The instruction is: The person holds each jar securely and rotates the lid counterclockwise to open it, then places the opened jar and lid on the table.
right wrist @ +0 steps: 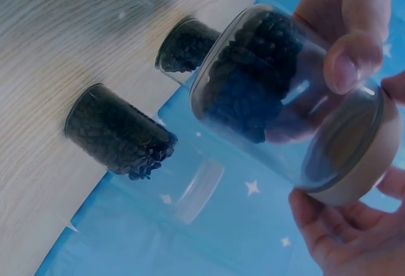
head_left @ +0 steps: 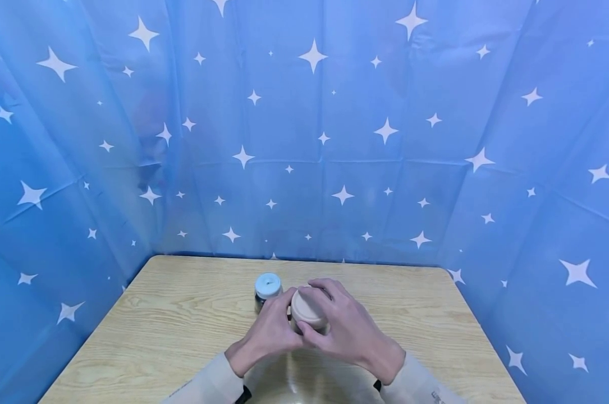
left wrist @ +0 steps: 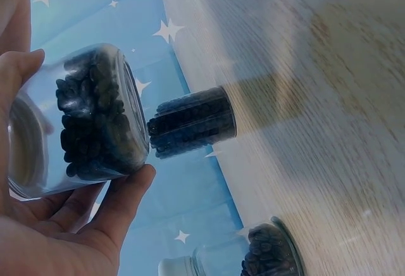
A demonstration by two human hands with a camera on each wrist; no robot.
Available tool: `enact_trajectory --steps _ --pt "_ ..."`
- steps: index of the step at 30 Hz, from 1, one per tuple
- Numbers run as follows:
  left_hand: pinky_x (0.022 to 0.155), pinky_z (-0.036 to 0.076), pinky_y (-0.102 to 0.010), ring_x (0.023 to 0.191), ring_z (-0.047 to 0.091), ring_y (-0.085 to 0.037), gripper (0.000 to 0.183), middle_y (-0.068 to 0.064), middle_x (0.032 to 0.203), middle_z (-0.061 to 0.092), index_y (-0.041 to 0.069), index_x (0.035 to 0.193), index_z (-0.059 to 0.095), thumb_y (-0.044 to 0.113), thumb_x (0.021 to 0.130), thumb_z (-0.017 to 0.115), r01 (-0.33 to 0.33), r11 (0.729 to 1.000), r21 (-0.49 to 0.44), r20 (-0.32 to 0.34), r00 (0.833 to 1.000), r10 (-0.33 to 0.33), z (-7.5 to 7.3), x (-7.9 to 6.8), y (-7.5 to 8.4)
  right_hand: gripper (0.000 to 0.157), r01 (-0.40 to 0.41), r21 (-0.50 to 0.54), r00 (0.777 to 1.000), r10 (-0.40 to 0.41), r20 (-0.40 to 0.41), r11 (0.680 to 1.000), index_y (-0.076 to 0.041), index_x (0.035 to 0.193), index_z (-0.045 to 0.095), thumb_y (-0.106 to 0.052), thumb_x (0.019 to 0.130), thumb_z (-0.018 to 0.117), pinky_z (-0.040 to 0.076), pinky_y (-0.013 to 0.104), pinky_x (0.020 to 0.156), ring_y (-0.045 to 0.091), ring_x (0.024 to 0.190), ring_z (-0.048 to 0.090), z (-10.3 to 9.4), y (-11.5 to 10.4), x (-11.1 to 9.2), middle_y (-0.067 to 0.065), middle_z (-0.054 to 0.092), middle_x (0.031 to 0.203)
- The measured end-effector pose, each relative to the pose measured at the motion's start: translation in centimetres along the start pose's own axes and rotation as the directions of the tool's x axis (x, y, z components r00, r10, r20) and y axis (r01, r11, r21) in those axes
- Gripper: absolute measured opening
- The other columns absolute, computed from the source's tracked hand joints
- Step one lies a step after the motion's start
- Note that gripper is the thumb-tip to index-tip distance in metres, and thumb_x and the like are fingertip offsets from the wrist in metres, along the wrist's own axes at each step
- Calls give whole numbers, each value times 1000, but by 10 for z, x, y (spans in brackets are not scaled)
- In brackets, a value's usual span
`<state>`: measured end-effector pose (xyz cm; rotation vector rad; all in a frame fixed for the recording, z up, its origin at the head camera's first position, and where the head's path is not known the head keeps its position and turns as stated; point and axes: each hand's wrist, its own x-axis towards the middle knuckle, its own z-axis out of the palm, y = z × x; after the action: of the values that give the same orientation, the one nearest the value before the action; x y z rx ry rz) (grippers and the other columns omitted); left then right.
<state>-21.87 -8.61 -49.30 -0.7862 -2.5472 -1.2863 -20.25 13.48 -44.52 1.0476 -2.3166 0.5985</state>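
Note:
A clear glass jar (left wrist: pixel 95 118), partly filled with dark bean-like pieces, stands roughly upright between both hands. My left hand (head_left: pixel 271 331) grips the glass, its fingers wrapped around the side and one fingertip near the base in the left wrist view. On the pale round lid (right wrist: pixel 380 162), the fingers and thumb of my right hand (head_left: pixel 349 325) are curled about the rim. The lid sits on the jar's mouth. In the head view the hands hide most of the glass.
Just beyond my left hand, another jar (head_left: pixel 269 285) with a pale lid stands on the wooden table (head_left: pixel 183 314). Both wrist views show two standing jars with dark contents, one of them a bean-filled jar (right wrist: pixel 120 130). A starry blue curtain (head_left: pixel 304 168) surrounds the table's far sides.

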Motion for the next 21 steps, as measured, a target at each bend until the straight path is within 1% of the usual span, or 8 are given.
enact_trajectory --steps 6,12,17,21 --pt "93 66 -26 112 79 -10 79 4 129 83 15 150 70 34 81 104 -8 1000 -10 8 1000 8 0 0 -2 63 20 3 999 -20 32 1000 -15 153 72 -36 97 92 72 42 99 29 135 74 -3 3 1 14 73 150" --pt "95 66 -27 113 78 -10 81 4 129 84 15 151 69 33 80 104 -8 1000 -3 18 1000 8 0 0 -2 66 42 11 997 -43 69 999 -11 155 70 -36 98 91 71 43 104 28 137 73 -7 8 2 13 72 151" --pt "99 67 -29 115 78 -10 82 6 131 83 17 152 68 33 81 104 -18 1000 -24 19 1000 19 0 0 -2 69 82 35 991 -86 101 996 -8 157 69 -33 96 92 70 44 108 28 140 72 -9 13 4 12 72 153" --pt "103 68 -31 118 78 -12 84 5 135 82 18 156 66 29 80 103 -21 999 -50 30 999 23 1 -1 -2 73 120 85 980 -132 148 989 -9 160 67 -27 94 90 69 43 110 28 142 70 -12 17 7 13 70 155"
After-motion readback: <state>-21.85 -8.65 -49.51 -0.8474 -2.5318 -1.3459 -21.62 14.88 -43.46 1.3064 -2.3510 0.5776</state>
